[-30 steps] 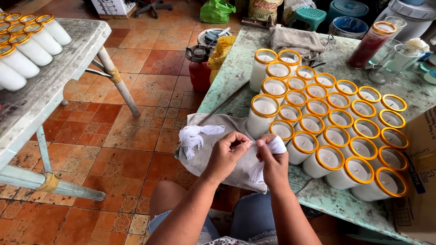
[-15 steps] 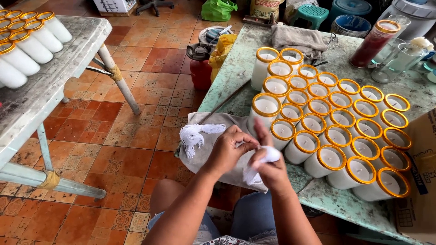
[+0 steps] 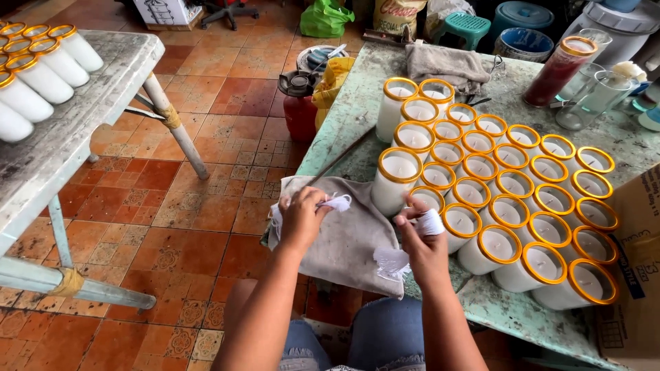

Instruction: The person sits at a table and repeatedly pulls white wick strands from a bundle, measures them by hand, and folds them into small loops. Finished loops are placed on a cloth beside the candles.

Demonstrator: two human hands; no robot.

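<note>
My left hand [image 3: 302,218] pinches a scrap of white cloth [image 3: 337,202] above a grey rag [image 3: 344,240] spread on the near edge of a worn green table [image 3: 357,103]. My right hand [image 3: 421,242] grips another piece of white cloth [image 3: 430,222] beside the closest white candle jar [image 3: 394,180]; a loose white piece [image 3: 390,262] hangs under that hand. Several white candles in glass jars with gold rims [image 3: 509,199] stand packed together on the table to the right of both hands.
A red-filled jar [image 3: 558,70], empty glasses [image 3: 588,100] and a folded grey cloth [image 3: 445,63] sit at the table's far end. A cardboard box [image 3: 636,275] lies at the right. A second table [image 3: 75,130] with more white candles stands left, a red canister [image 3: 300,107] on the tiled floor between.
My hands, together on one white cloth a second ago, have pulled apart. Each now holds a separate piece, the left one moved leftward over the rag.
</note>
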